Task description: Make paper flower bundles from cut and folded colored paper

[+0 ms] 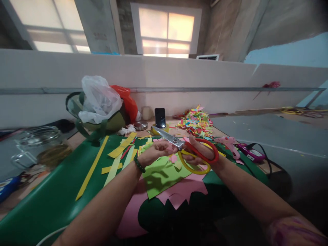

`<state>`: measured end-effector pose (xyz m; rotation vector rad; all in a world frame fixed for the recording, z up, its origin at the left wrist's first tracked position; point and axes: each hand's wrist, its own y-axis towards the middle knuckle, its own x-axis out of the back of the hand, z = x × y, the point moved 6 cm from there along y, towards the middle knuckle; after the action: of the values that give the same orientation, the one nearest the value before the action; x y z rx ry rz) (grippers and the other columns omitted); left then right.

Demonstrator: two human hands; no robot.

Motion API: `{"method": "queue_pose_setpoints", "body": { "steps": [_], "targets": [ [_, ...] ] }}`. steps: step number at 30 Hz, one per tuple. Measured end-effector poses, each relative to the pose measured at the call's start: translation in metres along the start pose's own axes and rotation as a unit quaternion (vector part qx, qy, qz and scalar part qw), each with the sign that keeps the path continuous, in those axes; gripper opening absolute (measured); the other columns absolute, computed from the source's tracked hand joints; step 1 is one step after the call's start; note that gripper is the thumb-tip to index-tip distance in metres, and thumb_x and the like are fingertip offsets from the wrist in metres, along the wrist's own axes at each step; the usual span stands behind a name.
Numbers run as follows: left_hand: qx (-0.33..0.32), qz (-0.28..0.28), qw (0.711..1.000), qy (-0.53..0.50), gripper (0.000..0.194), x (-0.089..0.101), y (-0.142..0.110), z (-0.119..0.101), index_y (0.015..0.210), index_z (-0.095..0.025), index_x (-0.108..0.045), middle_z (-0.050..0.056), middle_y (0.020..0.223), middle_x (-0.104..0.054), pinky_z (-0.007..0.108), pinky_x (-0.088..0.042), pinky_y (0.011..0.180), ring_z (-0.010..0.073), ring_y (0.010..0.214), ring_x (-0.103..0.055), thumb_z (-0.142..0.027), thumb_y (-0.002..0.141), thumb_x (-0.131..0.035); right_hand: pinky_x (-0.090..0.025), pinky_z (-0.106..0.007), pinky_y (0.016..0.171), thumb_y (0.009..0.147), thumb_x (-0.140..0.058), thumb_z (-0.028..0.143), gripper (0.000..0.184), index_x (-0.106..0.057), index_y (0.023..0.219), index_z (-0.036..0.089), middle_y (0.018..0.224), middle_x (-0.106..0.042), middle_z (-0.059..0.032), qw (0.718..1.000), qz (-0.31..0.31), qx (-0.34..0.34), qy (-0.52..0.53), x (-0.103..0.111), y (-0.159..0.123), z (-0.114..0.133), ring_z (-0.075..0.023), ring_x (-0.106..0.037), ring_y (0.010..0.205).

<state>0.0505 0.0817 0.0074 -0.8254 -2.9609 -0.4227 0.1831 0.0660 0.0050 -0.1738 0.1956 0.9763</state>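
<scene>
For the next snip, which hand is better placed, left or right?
Probably the right. The right hand is at the handles of the scissors, whose blades point away toward the left. The left hand is near the pivot, away from the handles; whether it pinches anything is unclear.

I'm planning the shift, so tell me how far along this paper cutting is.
Apparently done: the heap of small coloured pieces at the back and the long yellow strip to the left.
In hand: the right hand holds the scissors; whether the left hand pinches paper is unclear.
Probably left: the large light-green sheet and the jagged pink paper.
</scene>
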Motion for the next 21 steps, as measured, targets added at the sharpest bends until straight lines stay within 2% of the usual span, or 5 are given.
{"method": "queue_pose_setpoints", "body": {
  "steps": [3,6,9,15,21],
  "targets": [
    [0.044,0.02,0.999,-0.018,0.036,-0.001,0.004,0.022,0.061,-0.017,-0.064,0.0,0.067,-0.062,0.024,-0.044,0.066,0.0146,0.068,-0.056,-0.047,0.06,-0.083,-0.013,-0.014,0.029,0.081,-0.04,0.08,0.064,-0.05,0.08,0.017,0.053,-0.046,0.0061,1.0,0.005,0.011,-0.002,-0.003,0.014,0.007,-0.0014,-0.021,0.032],
    [0.082,-0.068,0.994,0.029,0.034,0.016,0.009,0.04,0.058,-0.016,-0.063,-0.001,0.059,-0.058,0.023,-0.041,0.058,0.0143,0.063,-0.054,-0.042,0.055,-0.086,-0.016,-0.014,0.029,0.081,-0.037,0.081,0.072,-0.059,0.091,0.013,0.052,-0.049,0.0049,0.998,-0.033,0.044,-0.016,0.005,0.014,0.027,-0.0016,-0.024,0.032],
    [0.092,-0.158,0.982,0.044,0.035,0.039,0.009,0.046,0.054,-0.016,-0.059,-0.004,0.052,-0.052,0.022,-0.036,0.051,0.0125,0.057,-0.05,-0.039,0.054,-0.086,-0.018,-0.011,0.033,0.09,-0.025,0.073,0.074,-0.063,0.105,0.011,0.054,-0.047,0.0064,0.984,-0.132,0.118,0.003,0.027,-0.007,0.056,-0.0004,-0.024,0.034],
    [0.115,-0.196,0.973,0.028,0.035,0.056,0.005,0.055,0.052,-0.015,-0.059,-0.004,0.05,-0.05,0.021,-0.031,0.044,0.0097,0.048,-0.046,-0.037,0.053,-0.086,-0.016,-0.012,0.033,0.099,-0.019,0.056,0.059,-0.065,0.109,0.02,0.053,-0.041,0.01,0.924,-0.333,0.186,-0.036,0.078,-0.072,0.088,-0.0005,-0.018,0.033],
    [0.137,-0.222,0.965,0.022,0.031,0.056,0.002,0.046,0.057,-0.016,-0.064,0.0,0.055,-0.058,0.024,-0.041,0.049,0.0134,0.053,-0.054,-0.036,0.053,-0.087,-0.014,-0.008,0.038,0.098,0.006,0.04,0.076,-0.064,0.104,0.008,0.053,-0.034,0.014,0.923,-0.328,0.199,-0.021,0.083,-0.089,0.089,0.0061,-0.017,0.029]
  ]
}}
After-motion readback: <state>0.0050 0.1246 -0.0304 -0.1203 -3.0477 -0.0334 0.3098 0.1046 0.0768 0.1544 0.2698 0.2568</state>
